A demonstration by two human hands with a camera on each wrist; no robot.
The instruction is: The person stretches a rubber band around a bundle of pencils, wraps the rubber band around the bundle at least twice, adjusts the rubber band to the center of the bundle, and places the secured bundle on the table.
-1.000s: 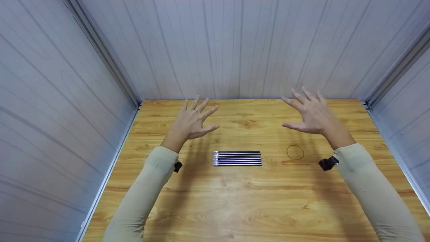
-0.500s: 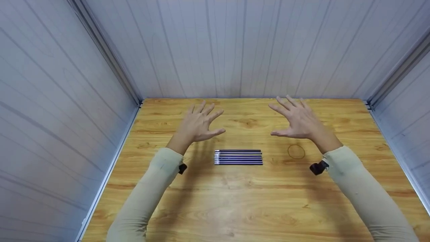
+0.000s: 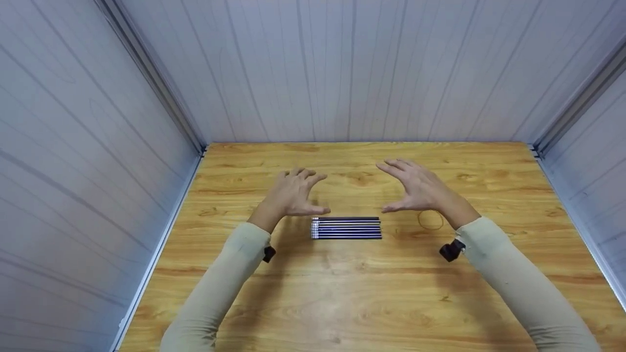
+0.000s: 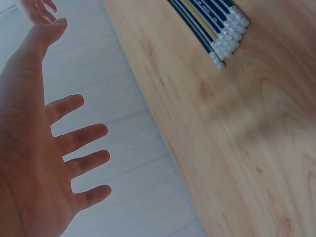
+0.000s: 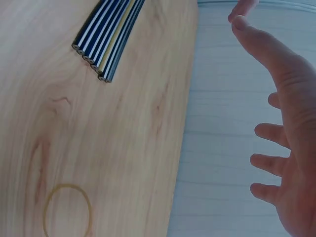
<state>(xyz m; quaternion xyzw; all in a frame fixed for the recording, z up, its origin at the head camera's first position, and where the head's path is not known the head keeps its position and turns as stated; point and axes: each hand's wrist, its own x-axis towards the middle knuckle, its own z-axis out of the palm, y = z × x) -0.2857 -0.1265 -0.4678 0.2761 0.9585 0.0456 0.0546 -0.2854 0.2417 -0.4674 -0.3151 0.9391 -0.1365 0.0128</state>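
Several dark striped pencils [image 3: 346, 229] lie side by side in a flat row on the wooden table, their white eraser ends [image 4: 229, 42] to the left and unsharpened ends [image 5: 91, 61] to the right. My left hand [image 3: 292, 195] hovers above and behind the row's left end, fingers spread, holding nothing. On the other side my right hand [image 3: 418, 188] hovers past the row's right end, thumb apart from the fingers, also holding nothing. A thin yellow rubber band [image 3: 430, 220] lies in a loop on the table below the right hand.
White panel walls [image 3: 332, 73] enclose the wooden table [image 3: 342, 293] at the back and on both sides. A small black camera [image 3: 452, 250] sits at the right wrist, and another black camera [image 3: 269, 253] at the left wrist.
Both hands have moved inward and nearer to the pencils, the right hand farther leftward. Their fingers are a little more bent than before. Pencils and rubber band have stayed in place.
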